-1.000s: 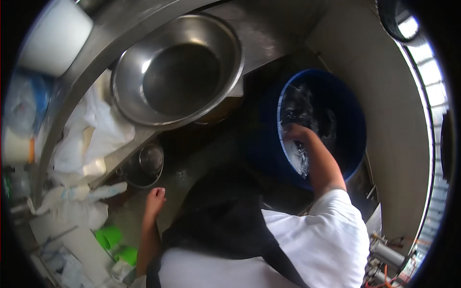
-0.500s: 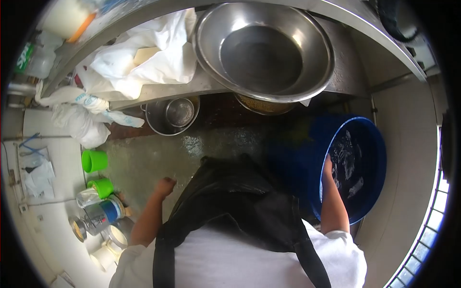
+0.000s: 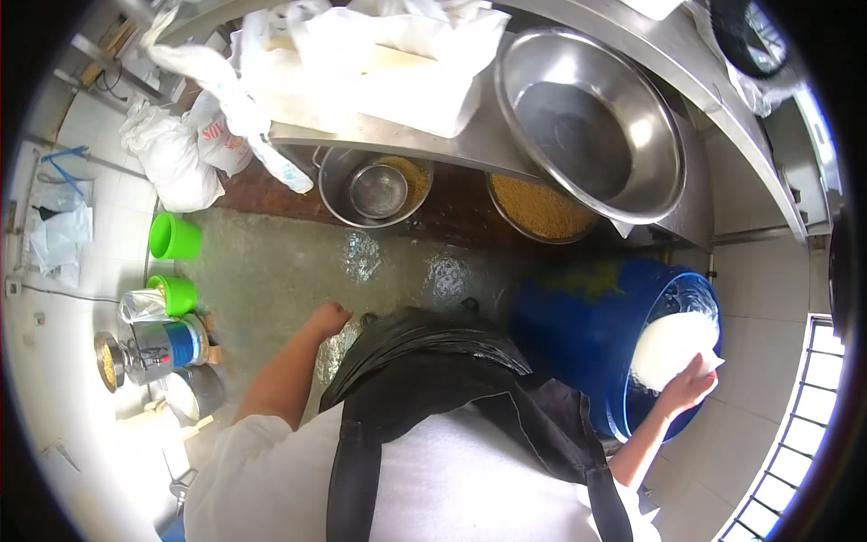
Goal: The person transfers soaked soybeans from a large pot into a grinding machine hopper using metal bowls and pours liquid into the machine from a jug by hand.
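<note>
My right hand [image 3: 690, 388] is closed on the edge of a white rounded vessel [image 3: 673, 348], which looks like a plastic bowl. It is at the mouth of the blue barrel [image 3: 569, 325], above the water [image 3: 688, 294] inside. The vessel's exact shape is washed out by glare. On the other side, my left hand [image 3: 329, 320] hangs in a loose fist over the wet floor, with nothing visible in it.
A wide steel basin [image 3: 578, 135] rests on the metal counter beside white bags [image 3: 370, 68]. Below are a pot [image 3: 334, 194] with a smaller bowl inside and a container of yellowish grains [image 3: 537, 208]. Green buckets [image 3: 176, 237] stand along the left wall.
My right hand has come up from inside the barrel with the white vessel now in view. The view has shifted, and my left hand remains closed at my side.
</note>
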`<act>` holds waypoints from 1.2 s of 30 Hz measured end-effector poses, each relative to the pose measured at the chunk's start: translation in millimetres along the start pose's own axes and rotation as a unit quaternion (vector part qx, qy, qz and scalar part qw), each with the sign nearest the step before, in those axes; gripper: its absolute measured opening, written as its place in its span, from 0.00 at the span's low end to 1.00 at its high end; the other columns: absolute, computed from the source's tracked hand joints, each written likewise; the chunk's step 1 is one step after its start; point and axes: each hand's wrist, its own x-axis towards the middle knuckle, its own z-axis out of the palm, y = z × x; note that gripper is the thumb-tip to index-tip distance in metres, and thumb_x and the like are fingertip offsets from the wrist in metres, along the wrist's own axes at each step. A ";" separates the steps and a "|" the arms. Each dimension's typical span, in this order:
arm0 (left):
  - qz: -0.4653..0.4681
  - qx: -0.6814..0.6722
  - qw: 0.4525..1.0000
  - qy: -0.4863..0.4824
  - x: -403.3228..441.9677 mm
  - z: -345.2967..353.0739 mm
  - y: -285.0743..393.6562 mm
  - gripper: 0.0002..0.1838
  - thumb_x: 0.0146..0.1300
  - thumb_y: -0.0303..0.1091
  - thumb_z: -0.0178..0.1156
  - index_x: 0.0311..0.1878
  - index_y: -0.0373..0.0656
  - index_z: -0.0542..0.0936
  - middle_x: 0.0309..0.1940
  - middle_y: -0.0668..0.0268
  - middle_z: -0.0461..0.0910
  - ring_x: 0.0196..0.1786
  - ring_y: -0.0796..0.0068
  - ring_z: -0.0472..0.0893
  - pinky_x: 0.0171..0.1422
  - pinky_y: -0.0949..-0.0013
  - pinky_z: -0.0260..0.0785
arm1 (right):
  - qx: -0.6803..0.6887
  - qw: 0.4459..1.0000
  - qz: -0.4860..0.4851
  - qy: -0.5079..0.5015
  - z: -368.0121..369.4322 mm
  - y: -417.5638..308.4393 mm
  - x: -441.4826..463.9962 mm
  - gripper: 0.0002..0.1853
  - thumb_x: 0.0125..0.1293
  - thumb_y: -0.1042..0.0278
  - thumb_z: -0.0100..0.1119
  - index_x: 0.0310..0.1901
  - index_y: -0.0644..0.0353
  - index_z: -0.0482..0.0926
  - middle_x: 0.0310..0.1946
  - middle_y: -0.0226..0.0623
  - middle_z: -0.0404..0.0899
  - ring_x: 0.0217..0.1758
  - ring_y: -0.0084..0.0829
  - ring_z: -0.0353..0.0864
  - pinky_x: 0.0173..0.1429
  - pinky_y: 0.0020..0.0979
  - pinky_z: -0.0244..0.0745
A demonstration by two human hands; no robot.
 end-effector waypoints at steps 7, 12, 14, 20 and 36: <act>0.077 -0.052 0.992 0.087 -37.1 -38.8 -67.3 0.28 0.70 0.55 0.59 0.42 0.31 0.86 0.41 0.43 0.88 0.47 0.44 0.89 0.53 0.46 0.80 | 0.072 0.995 -0.072 0.006 -94.0 -155.3 -28.0 0.28 0.76 0.45 0.62 0.61 0.65 0.77 0.46 0.43 0.83 0.43 0.33 0.87 0.43 0.33 0.84; -0.081 -0.230 0.970 0.003 -72.0 -40.6 -166.0 0.29 0.75 0.51 0.57 0.34 0.28 0.82 0.22 0.46 0.84 0.22 0.54 0.86 0.24 0.54 0.82 | 0.311 0.930 -0.142 -0.136 -83.2 -248.4 -87.9 0.22 0.79 0.50 0.60 0.56 0.64 0.77 0.30 0.29 0.77 0.27 0.18 0.71 0.29 0.24 0.67; -0.114 -0.252 0.961 -0.004 -90.4 -47.2 -194.6 0.29 0.75 0.51 0.56 0.34 0.27 0.82 0.23 0.45 0.84 0.23 0.52 0.87 0.24 0.54 0.83 | 0.371 0.892 -0.185 -0.182 -67.8 -303.8 -137.1 0.21 0.80 0.51 0.59 0.56 0.64 0.76 0.27 0.27 0.74 0.25 0.16 0.69 0.28 0.21 0.65; -0.042 -0.247 0.955 0.158 -115.3 -63.6 -254.2 0.29 0.73 0.53 0.58 0.39 0.28 0.84 0.28 0.41 0.85 0.33 0.46 0.89 0.41 0.48 0.82 | 0.408 0.726 -0.360 -0.420 -26.0 -443.3 -281.1 0.27 0.78 0.49 0.62 0.61 0.68 0.74 0.44 0.39 0.78 0.32 0.23 0.76 0.36 0.26 0.73; -0.342 -0.411 0.828 0.171 -217.8 47.7 -466.7 0.37 0.75 0.56 0.52 0.17 0.36 0.83 0.15 0.50 0.82 0.21 0.51 0.85 0.34 0.54 0.80 | 0.429 0.304 -0.618 -0.584 -15.8 -775.9 -648.1 0.25 0.72 0.57 0.69 0.58 0.70 0.74 0.49 0.59 0.81 0.50 0.59 0.84 0.54 0.47 0.79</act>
